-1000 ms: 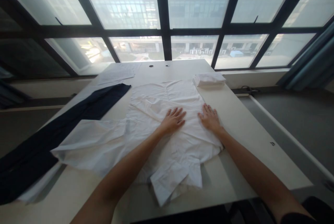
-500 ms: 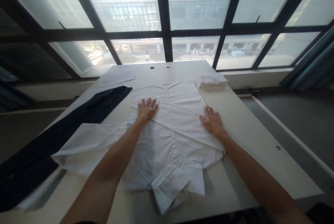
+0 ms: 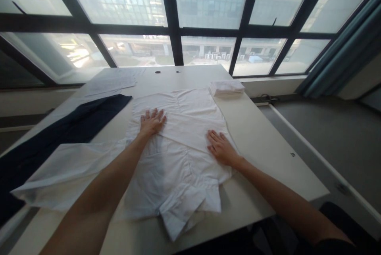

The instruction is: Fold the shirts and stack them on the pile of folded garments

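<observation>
A white shirt point(image 3: 178, 152) lies spread on the table, its collar toward me and one sleeve point(image 3: 68, 167) stretched out to the left. Creases run across its middle. My left hand point(image 3: 152, 121) rests flat on the shirt's upper left part, fingers spread. Lower on the right side, my right hand point(image 3: 222, 148) lies flat on the fabric with its fingers stretched out. Neither hand grips anything. My left forearm hides part of the shirt where the sleeve joins it.
Dark navy trousers or a similar long garment point(image 3: 98, 118) lie along the table's left side. Behind them is a flat white cloth or paper point(image 3: 111, 80). A folded white stack point(image 3: 226, 87) sits at the back right of the white table point(image 3: 268, 148). Large windows stand beyond.
My right hand has slid inward from the shirt's right edge, onto the fabric. My left hand stays in about the same place on the shirt. The whole view has shifted to the right.
</observation>
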A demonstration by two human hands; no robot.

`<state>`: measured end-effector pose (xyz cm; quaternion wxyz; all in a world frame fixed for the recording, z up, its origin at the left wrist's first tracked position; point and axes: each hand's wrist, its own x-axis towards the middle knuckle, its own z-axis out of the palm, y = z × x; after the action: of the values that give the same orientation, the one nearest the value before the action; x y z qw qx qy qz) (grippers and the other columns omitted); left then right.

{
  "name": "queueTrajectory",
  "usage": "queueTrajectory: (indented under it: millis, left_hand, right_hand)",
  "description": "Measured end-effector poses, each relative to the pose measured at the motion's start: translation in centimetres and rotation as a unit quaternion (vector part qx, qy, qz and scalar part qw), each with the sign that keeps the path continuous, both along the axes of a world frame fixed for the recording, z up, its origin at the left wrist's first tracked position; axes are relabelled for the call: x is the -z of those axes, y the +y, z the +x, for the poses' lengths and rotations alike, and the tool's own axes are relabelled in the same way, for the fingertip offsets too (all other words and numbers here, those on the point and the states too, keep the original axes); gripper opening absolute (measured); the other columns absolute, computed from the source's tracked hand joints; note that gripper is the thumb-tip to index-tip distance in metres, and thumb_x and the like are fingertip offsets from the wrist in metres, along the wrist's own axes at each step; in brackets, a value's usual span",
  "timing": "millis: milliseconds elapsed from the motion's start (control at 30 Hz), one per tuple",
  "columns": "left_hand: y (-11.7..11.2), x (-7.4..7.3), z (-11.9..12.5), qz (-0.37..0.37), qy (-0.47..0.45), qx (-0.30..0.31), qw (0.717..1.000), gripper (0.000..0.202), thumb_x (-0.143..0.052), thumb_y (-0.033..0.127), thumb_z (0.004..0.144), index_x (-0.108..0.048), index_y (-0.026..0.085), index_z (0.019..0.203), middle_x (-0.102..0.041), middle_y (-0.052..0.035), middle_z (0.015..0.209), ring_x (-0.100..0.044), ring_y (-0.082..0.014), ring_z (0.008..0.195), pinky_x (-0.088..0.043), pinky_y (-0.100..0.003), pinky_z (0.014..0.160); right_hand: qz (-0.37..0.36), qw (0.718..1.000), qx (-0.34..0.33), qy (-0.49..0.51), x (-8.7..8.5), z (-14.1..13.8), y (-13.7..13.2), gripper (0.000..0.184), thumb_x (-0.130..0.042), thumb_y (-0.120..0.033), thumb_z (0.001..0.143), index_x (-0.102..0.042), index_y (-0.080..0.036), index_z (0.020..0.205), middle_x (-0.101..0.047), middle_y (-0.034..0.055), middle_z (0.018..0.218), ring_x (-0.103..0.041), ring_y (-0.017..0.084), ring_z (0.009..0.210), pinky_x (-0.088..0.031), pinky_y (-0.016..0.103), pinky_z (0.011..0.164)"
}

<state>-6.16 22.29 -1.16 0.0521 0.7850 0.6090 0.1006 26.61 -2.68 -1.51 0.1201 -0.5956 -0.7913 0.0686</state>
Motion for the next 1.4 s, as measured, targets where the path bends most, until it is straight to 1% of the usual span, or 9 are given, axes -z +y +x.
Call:
queueTrajectory:
  millis: [300, 400, 500, 633, 767, 867, 1100, 1267, 1400]
  left_hand:
    - [-0.4, -0.4, 0.4, -0.009, 0.021, -0.005, 1.000, 0.069, -0.028, 0.063, 0.102, -0.034, 0.031, 0.163, -0.023, -0.0072, 0.174, -0.012, -0.0447, 0.158, -0.013, -0.069, 0.122]
    - [-0.6, -0.6, 0.6, -0.020, 0.051, -0.012, 0.998, 0.070, -0.021, 0.063, 0.103, -0.028, 0.033, 0.165, -0.020, -0.0044, 0.175, -0.010, -0.0430, 0.159, -0.014, -0.066, 0.123]
    - [-0.7, -0.7, 0.6, -0.017, 0.067, -0.016, 0.997, 0.070, -0.019, 0.063, 0.103, -0.027, 0.034, 0.165, -0.019, -0.0031, 0.175, -0.010, -0.0416, 0.159, -0.015, -0.065, 0.124]
    - [-0.7, -0.8, 0.6, -0.018, 0.068, -0.017, 0.997, 0.070, -0.018, 0.063, 0.103, -0.027, 0.034, 0.166, -0.018, -0.0028, 0.175, -0.010, -0.0417, 0.160, -0.015, -0.065, 0.124]
    - [-0.9, -1.0, 0.7, -0.020, 0.068, -0.018, 0.997, 0.070, -0.018, 0.063, 0.103, -0.026, 0.034, 0.166, -0.018, -0.0025, 0.175, -0.010, -0.0409, 0.160, -0.015, -0.064, 0.125]
    - [-1.0, -1.1, 0.7, -0.024, 0.074, -0.020, 0.997, 0.070, -0.017, 0.062, 0.103, -0.026, 0.033, 0.166, -0.018, -0.0027, 0.175, -0.011, -0.0414, 0.159, -0.015, -0.064, 0.125]
    - [-0.8, -0.8, 0.6, -0.013, 0.073, -0.020, 0.997, 0.069, -0.017, 0.063, 0.103, -0.027, 0.034, 0.165, -0.020, -0.0031, 0.175, -0.012, -0.0419, 0.159, -0.016, -0.065, 0.124]
    - [-1.0, -1.0, 0.7, -0.021, 0.076, -0.020, 0.997, 0.069, -0.018, 0.061, 0.103, -0.027, 0.033, 0.166, -0.019, -0.0034, 0.175, -0.012, -0.0420, 0.159, -0.016, -0.065, 0.124]
    - [-1.6, -1.3, 0.8, -0.033, 0.086, -0.007, 0.996, 0.068, -0.019, 0.060, 0.104, -0.024, 0.033, 0.166, -0.017, -0.0025, 0.175, -0.010, -0.0415, 0.160, -0.014, -0.064, 0.125]
  right_hand:
    - [-0.031, 0.997, 0.059, -0.049, 1.2, 6.1, -5.7, 0.066, -0.026, -0.047, 0.109, -0.018, -0.019, 0.168, -0.017, 0.0102, 0.173, -0.014, 0.025, 0.161, -0.013, 0.057, 0.129]
    - [-0.057, 0.995, 0.071, -0.039, 1.1, 7.4, -6.3, 0.071, -0.022, -0.054, 0.108, -0.013, -0.018, 0.168, -0.018, 0.0128, 0.173, -0.016, 0.027, 0.160, -0.017, 0.060, 0.127]
    - [-0.046, 0.992, 0.115, -0.017, -0.1, 6.8, -4.6, 0.071, -0.019, -0.054, 0.108, -0.015, -0.015, 0.168, -0.018, 0.0145, 0.173, -0.014, 0.028, 0.161, -0.018, 0.059, 0.127]
    - [-0.007, 0.994, 0.105, -0.001, -1.6, 2.5, 0.2, 0.069, -0.020, -0.049, 0.109, -0.020, -0.011, 0.167, -0.019, 0.0148, 0.173, -0.014, 0.026, 0.161, -0.017, 0.057, 0.128]
    - [-0.014, 0.999, 0.039, -0.019, -1.2, -1.0, 4.7, 0.067, -0.025, -0.047, 0.109, -0.025, -0.010, 0.165, -0.019, 0.0140, 0.173, -0.015, 0.026, 0.161, -0.014, 0.056, 0.128]
    - [-0.031, 0.997, 0.056, -0.041, -0.5, -0.1, 6.6, 0.068, -0.026, -0.046, 0.109, -0.028, -0.008, 0.164, -0.022, 0.0145, 0.172, -0.018, 0.026, 0.160, -0.013, 0.052, 0.129]
    - [-0.036, 0.972, 0.220, -0.072, 0.0, 6.0, 7.2, 0.066, -0.024, -0.044, 0.108, -0.029, -0.008, 0.164, -0.026, 0.0141, 0.171, -0.022, 0.026, 0.159, -0.016, 0.054, 0.128]
    - [-0.033, 0.957, 0.273, -0.088, 0.2, 6.0, 6.4, 0.066, -0.025, -0.042, 0.107, -0.031, -0.005, 0.162, -0.028, 0.0170, 0.170, -0.025, 0.028, 0.158, -0.019, 0.055, 0.127]
    - [-0.030, 0.948, 0.303, -0.089, 0.7, 5.1, 4.0, 0.068, -0.025, -0.040, 0.107, -0.029, 0.001, 0.161, -0.026, 0.0208, 0.170, -0.023, 0.029, 0.158, -0.020, 0.055, 0.126]
